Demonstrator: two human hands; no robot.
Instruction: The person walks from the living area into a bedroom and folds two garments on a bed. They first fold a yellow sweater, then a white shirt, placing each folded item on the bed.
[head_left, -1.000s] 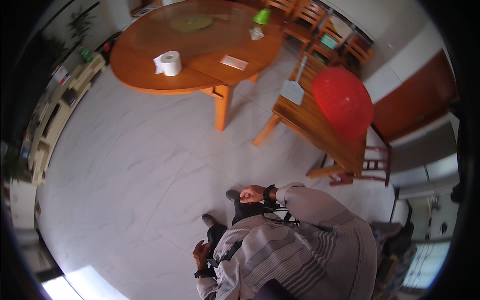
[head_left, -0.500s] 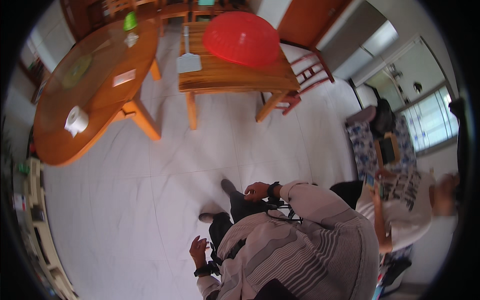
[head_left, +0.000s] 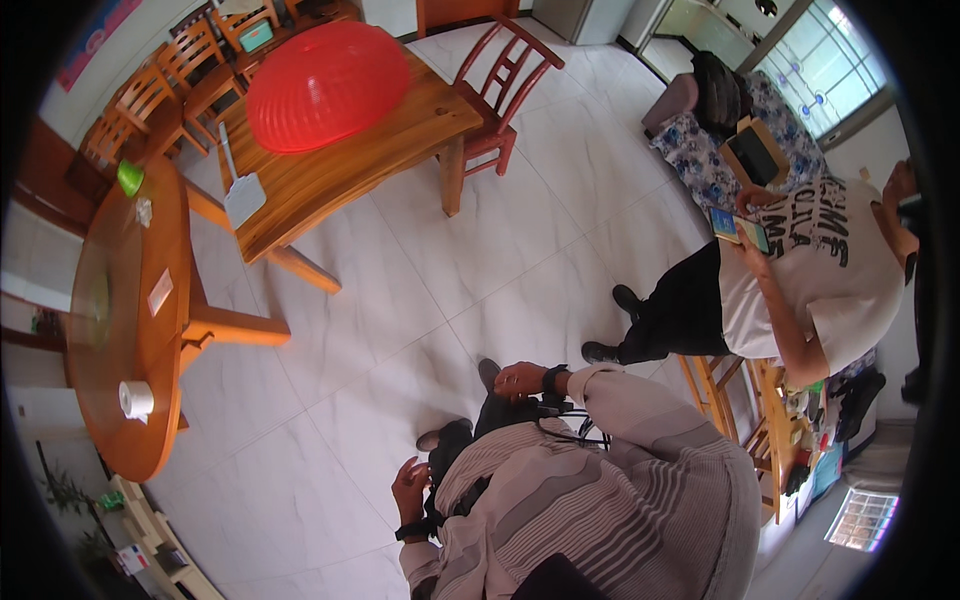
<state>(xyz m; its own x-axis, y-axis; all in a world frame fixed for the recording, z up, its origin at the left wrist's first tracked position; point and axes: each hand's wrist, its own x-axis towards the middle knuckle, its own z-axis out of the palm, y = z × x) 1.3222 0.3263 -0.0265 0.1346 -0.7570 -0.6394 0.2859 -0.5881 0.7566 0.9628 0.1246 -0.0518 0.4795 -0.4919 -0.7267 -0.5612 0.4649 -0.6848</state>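
Note:
Both my hands hang in front of my striped top, over the floor. My left hand [head_left: 410, 486] is loosely curled with its fingers apart and nothing in it. My right hand [head_left: 520, 381] is close by my dark trousers, its fingers relaxed and bent, and I see nothing in it. A dark band circles each wrist, and black cables [head_left: 580, 428] lie against my waist beside the right wrist. Neither hand touches any furniture.
A wooden table [head_left: 420, 125] bears a big red dome-shaped cover [head_left: 330, 85] and a fly swatter [head_left: 243, 196]. Left of it is an oval table [head_left: 160, 330] with a paper roll [head_left: 136, 400]. A red chair [head_left: 500, 100] stands beyond. To my right a person [head_left: 800, 270] holds a phone [head_left: 738, 229].
My view has swung to the right, so the tables shift left and the person on the right shows more fully. My hands keep nearly the same pose in front of my body.

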